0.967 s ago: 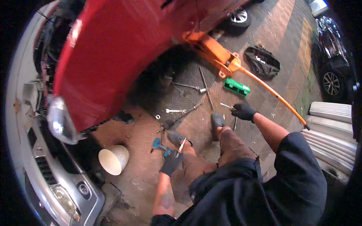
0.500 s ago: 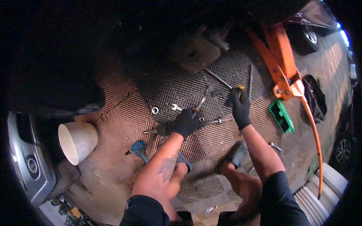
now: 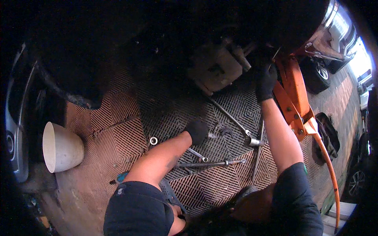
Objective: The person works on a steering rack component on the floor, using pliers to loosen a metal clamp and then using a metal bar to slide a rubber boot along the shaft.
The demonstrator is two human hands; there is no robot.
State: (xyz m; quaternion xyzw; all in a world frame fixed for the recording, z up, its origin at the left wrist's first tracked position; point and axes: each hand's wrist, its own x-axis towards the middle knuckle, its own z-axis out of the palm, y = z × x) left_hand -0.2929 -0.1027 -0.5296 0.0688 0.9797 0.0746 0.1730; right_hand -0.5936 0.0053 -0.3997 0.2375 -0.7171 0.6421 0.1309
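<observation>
My right hand [image 3: 267, 82], in a black glove, is raised beside the orange jack, under the dark underside of a vehicle. Its fingers look closed, and a thin metal-shafted tool [image 3: 275, 54] sticks up from it; the grip is in shadow. My gloved left hand [image 3: 197, 131] is low over the mat, its fingers hidden from view. Just below it lies a wrench [image 3: 200, 156], and a small metal piece [image 3: 212, 135] lies to its right. A long bar [image 3: 228, 113] with a socket [image 3: 255, 142] at its near end lies between my hands. A threaded rod [image 3: 212, 163] lies nearer me.
The orange jack [image 3: 293, 96] with its long handle [image 3: 328, 157] stands at the right. A bulky grey car part [image 3: 220, 72] hangs ahead. On the patterned mat are a metal ring [image 3: 153, 140] and a thin bar [image 3: 258, 157]. A white bucket [image 3: 65, 147] lies tipped at the left.
My right hand has moved up and away, beside the jack. My left hand has shifted slightly, uncovering the wrench and more of the threaded rod. The whole view has shifted.
</observation>
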